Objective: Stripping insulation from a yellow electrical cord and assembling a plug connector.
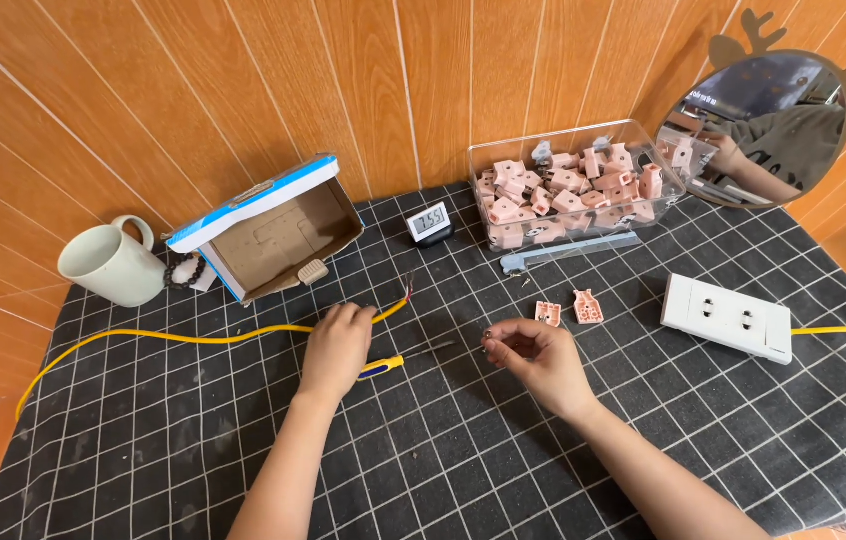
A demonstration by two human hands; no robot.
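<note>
Head view: left hand [336, 345] grips yellow-handled screwdriver [395, 362] on grid cloth [443, 460]; right hand [535, 357] pinches tiny, unclear part.

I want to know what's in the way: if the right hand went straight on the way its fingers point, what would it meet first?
The right hand points left, so it would probably first meet the screwdriver under the left hand; depth is uncertain.

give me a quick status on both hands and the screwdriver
Left hand resting on screwdriver and yellow cable. Right hand raised, fingertips pinched, contents unclear. Two pink parts lie just beyond.
</note>
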